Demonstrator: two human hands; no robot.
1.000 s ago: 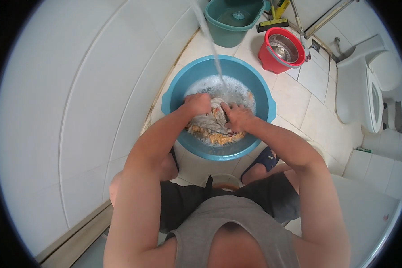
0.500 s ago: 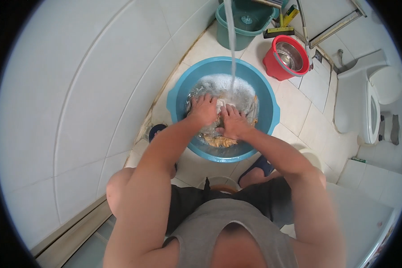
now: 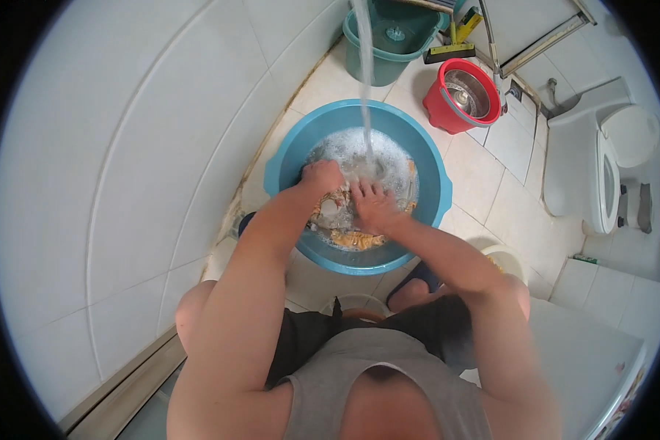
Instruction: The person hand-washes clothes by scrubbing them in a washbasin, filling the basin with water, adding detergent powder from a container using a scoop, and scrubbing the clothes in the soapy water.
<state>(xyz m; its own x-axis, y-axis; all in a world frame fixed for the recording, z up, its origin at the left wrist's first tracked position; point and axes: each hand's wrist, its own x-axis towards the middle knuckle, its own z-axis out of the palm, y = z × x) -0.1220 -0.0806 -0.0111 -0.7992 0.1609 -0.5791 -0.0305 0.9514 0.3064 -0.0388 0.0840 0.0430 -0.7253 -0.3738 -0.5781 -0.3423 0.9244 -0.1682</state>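
Note:
A round blue basin stands on the floor in front of me, with foamy water and soaked patterned cloth in it, partly orange-brown. From above, a stream of water falls into the suds. At the basin's left side my left hand is curled closed, gripping a part of the wet cloth that the hand mostly hides. My right hand lies nearly flat on the cloth at the middle right, fingers apart and pointing away from me, close to where the stream lands.
Behind the basin stand a green bucket, a red bucket with a metal spinner basket and a yellow squeegee. A toilet is at the right. The tiled wall rises close on the left.
My left hand has shifted a little left and curled from spread fingers into a closed grip. My right hand stays spread on the cloth. A pale patch shows between the hands.

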